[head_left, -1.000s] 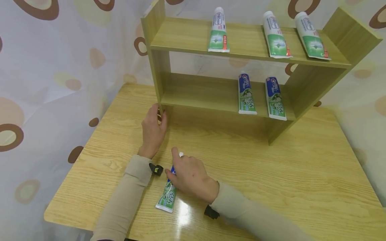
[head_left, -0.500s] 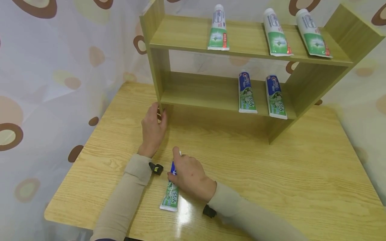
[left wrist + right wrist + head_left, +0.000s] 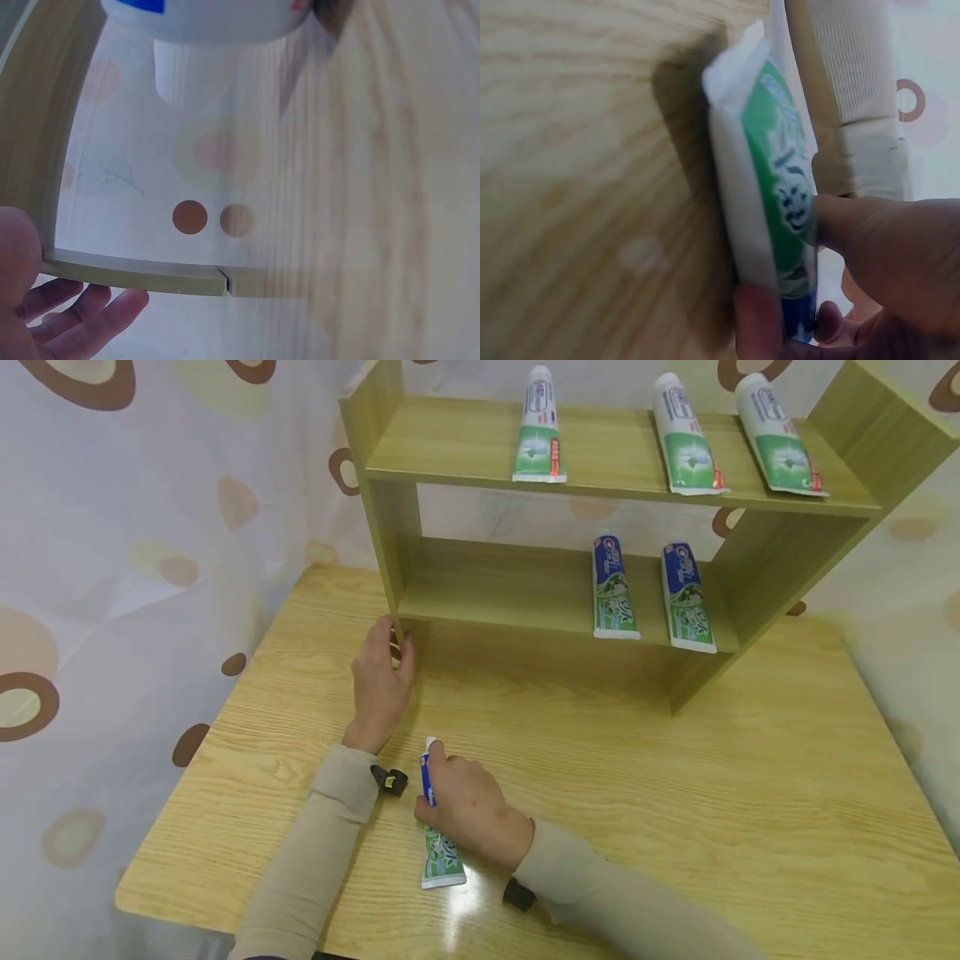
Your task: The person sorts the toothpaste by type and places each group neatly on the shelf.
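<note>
In the head view my left hand (image 3: 378, 685) grips the lower left side panel (image 3: 398, 625) of a small wooden shelf, thumb on the inner side. The left wrist view shows the fingers curled under that panel's edge (image 3: 135, 275). My right hand (image 3: 474, 806) holds a blue and green toothpaste tube (image 3: 442, 862) over the table, its white cap pointing toward the shelf. Up close in the right wrist view, thumb and fingers pinch the tube (image 3: 776, 169) by its sides, partly hiding the blue part. The tube's cap end (image 3: 195, 71) hangs at the top of the left wrist view.
On the upper board (image 3: 465, 439) lie three white and green toothpaste tubes, one (image 3: 540, 427) left of centre and two at the right. Two blue and green tubes, one of them (image 3: 615, 589) nearer the middle, lie on the lower board. The wooden table (image 3: 787, 827) extends below.
The toothpaste tube has turned in my right hand: its crimped end swung right and its cap end left. My left hand has kept its grip on the shelf panel.
</note>
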